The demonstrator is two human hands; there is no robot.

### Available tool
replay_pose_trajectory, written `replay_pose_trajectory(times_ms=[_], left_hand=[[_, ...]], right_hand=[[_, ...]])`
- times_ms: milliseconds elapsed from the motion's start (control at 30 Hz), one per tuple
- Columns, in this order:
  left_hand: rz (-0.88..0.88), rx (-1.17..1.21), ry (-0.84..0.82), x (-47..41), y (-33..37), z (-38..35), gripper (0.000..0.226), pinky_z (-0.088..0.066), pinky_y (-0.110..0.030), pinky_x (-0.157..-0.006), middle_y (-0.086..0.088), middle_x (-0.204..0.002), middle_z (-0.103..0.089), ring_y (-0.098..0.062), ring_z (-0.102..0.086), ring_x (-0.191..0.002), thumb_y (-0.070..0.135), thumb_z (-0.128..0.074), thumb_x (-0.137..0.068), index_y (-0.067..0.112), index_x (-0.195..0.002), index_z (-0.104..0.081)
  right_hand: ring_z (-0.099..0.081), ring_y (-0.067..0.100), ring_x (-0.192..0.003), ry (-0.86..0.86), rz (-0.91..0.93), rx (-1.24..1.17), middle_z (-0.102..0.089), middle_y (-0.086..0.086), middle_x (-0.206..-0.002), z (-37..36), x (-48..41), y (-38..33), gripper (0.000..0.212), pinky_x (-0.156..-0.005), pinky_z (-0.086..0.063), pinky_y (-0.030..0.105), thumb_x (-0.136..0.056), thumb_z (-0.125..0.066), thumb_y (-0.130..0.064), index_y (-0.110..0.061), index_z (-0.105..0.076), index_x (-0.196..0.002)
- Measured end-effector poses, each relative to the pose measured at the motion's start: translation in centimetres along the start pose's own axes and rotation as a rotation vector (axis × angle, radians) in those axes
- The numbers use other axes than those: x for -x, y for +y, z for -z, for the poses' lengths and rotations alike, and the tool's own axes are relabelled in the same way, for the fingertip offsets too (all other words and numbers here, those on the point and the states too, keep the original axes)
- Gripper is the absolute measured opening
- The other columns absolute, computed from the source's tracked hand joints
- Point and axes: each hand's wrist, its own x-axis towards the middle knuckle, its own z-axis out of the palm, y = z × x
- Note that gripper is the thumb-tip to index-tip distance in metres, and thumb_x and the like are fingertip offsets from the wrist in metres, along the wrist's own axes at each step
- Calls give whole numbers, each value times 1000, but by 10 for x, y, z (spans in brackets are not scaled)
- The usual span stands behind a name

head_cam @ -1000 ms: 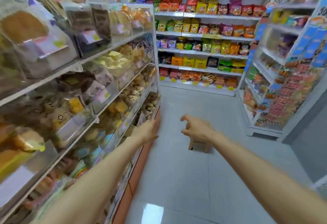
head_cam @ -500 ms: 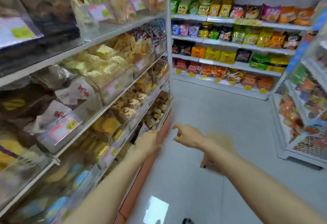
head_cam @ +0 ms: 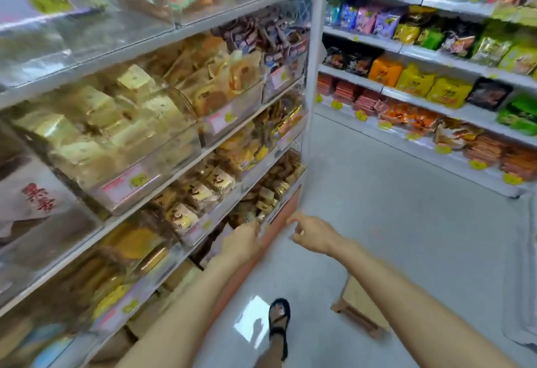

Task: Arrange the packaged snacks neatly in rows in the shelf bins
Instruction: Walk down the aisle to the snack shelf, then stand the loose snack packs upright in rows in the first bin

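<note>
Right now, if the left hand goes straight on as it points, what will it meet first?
Probably the small brown snack packets in the low shelf bin, just beyond the left hand; depth is unclear.

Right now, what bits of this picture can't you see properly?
Head view, the only one:
- Left hand fingertips: hidden behind the hand itself at a low bin; whether they hold a packet cannot be told.
- Price labels: blurred, unreadable.
- Top-left bins: smeared by motion blur, contents unclear.
- Wooden stool: partly covered by the right forearm.
</note>
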Motion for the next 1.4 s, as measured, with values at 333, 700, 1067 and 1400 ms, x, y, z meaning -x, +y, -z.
replay_pose_trajectory(times_ms=[333, 700, 1067, 1400], left_hand=[[139, 289, -16, -184, 11, 3, 22, -46, -30, -80, -5, -106, -65, -26, -60, -101, 19, -54, -88, 12, -108, -56], [333, 608, -25, -261, 30, -13, 5, -46, -33, -73, -5, -90, -64, -21, -59, -80, 20, -55, -88, 16, -90, -56], [632, 605, 91, -287, 55, -55, 15, -34, -28, -64, -10, -95, -60, -25, -59, -92, 26, -50, -91, 21, -79, -44], [814, 713, 106, -327, 45, -126, 18, -39, -24, -75, -3, -100, -61, -23, -58, -102, 27, -49, -93, 27, -77, -42]], right_hand=[[-60, 28, -94, -70, -12, -195, -60, 5, -101, 68, -164, 59, 27, -85, -47, 36, -90, -52, -20, -17, -56, -116], [-55, 17, -70, -130, -103, -497, -55, 7, -95, 85, -263, 86, 16, -57, -45, 18, -89, -54, -12, -17, -57, -104], [-48, 8, -55, -486, 74, -175, -49, -2, -77, 77, -336, 130, 17, -48, -41, 19, -93, -47, -9, -17, -55, -105], [-53, 12, -81, -654, 306, 91, -54, -9, -91, 52, -401, 176, 22, -75, -45, 26, -94, -48, -23, -19, -54, -115]])
